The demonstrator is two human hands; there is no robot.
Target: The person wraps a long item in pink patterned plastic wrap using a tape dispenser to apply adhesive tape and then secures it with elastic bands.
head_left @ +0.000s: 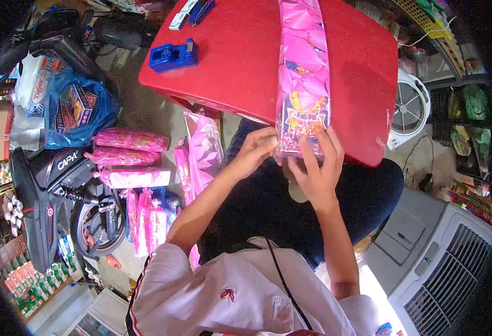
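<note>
A long pink flower-print package (305,73) in clear plastic lies lengthwise over the red table (229,61), its near end reaching past the table's front edge. My left hand (257,150) has its thumb and fingers closed at the near left corner of the package. With bent fingers, my right hand (320,168) grips the near right end, fingertips on the printed face. What the fingers do under the package end is hidden.
A blue tape dispenser (173,55) and a blue stapler (201,11) sit on the table's left. Pink wrapped packs (131,140) are stacked left of my arm, beside a parked motorbike (50,168). A white fan (408,106) and an air cooler (430,246) stand right.
</note>
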